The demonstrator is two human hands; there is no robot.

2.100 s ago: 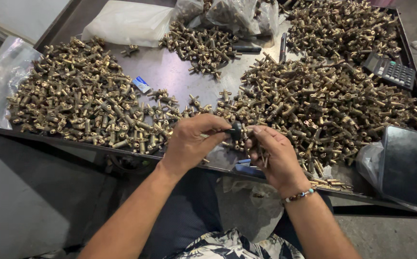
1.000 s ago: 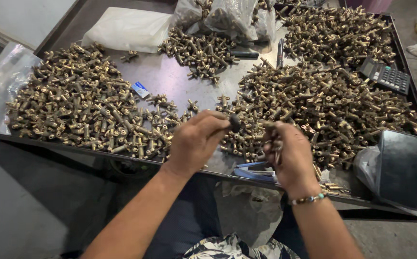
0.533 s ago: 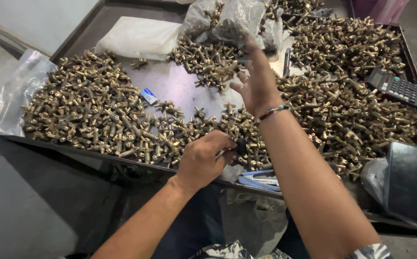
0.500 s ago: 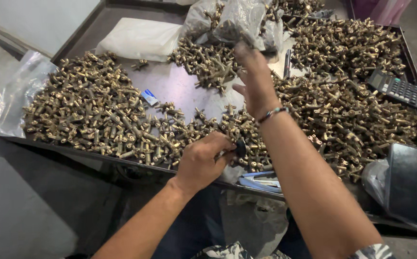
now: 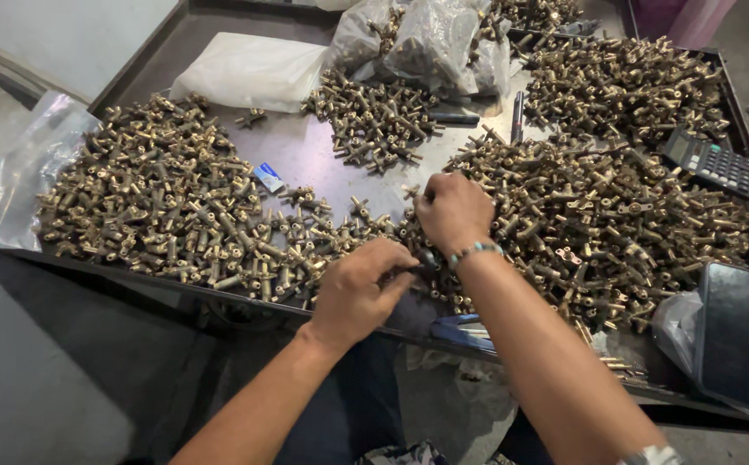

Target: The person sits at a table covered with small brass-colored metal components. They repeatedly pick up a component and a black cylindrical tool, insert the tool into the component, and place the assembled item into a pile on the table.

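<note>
Dark metal tray point(image 5: 323, 164) — heaped brass fittings point(image 5: 159, 207) — grey concrete floor point(image 5: 38, 379).

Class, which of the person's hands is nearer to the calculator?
Right. The right hand rests on the brass fittings pile left of the calculator; the left hand sits farther left, at the tray's near edge.

The left hand point(image 5: 359, 288) lay knuckles up with its fingers curled and pinched together toward the right, the bare forearm running down to the lower left. The right hand point(image 5: 452, 211) was closed in a loose fist, back up, just beyond the left, its forearm crossing to the lower right.
</note>
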